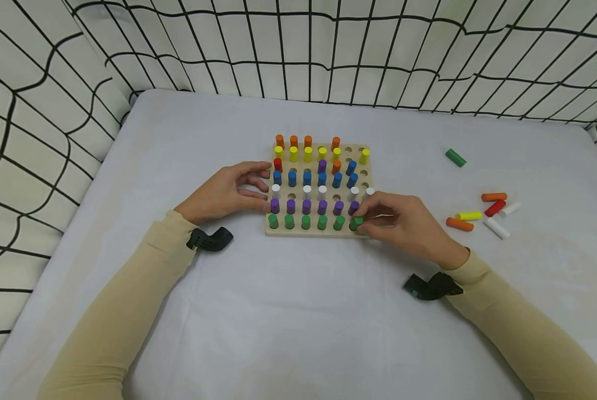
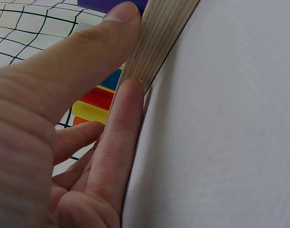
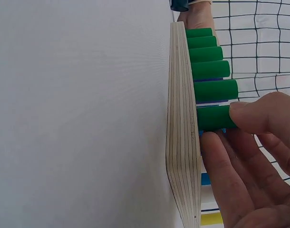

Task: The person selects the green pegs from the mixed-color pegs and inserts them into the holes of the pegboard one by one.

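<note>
A wooden peg board holds rows of coloured pegs: orange, yellow, blue, white, purple and green, plus one mixed row with a red peg. At the right end of the front row, my right hand pinches a green peg between thumb and fingers. This peg stands upright at the board's surface; its lower end is hidden. My left hand rests against the board's left edge, fingers loosely extended. In the left wrist view a fingertip touches the layered wooden side, with the thumb beside a purple peg.
Right of the board lie loose pegs: a green one farther back, and a cluster with a yellow peg, a red peg, orange pegs and white pegs. A white cloth covers the table. Black wire grid stands behind and at left.
</note>
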Available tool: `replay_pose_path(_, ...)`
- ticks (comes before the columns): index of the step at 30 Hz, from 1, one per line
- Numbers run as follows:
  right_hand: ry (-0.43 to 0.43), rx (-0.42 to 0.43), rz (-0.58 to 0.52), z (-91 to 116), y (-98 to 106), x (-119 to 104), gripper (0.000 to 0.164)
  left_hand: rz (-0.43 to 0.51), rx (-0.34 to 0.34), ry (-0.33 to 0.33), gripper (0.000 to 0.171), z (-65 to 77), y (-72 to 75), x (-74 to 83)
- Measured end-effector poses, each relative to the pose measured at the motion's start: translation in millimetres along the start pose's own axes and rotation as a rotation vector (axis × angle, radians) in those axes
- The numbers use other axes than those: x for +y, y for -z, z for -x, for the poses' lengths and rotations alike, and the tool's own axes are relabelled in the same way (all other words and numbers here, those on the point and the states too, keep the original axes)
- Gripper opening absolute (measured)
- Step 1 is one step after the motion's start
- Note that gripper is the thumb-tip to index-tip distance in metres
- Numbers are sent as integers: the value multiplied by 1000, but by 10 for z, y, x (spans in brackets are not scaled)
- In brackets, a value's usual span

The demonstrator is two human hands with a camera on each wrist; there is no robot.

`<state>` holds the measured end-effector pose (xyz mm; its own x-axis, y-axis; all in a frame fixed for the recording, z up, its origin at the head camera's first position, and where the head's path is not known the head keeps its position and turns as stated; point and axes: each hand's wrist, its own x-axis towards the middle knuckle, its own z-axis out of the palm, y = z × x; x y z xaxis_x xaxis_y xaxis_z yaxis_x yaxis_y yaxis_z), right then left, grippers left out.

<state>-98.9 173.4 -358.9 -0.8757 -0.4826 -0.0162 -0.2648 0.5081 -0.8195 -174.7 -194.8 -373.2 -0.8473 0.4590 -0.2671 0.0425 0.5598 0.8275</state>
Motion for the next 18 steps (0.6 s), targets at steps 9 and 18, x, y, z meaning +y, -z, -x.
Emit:
replay_pose_path(9, 6, 4, -12, 23, 37, -23, 21, 35, -2, -4, 89, -19, -4, -35)
replay_pose_path(18, 87, 67, 14, 30, 112, -24, 23, 27, -3, -8, 88, -21, -3, -26)
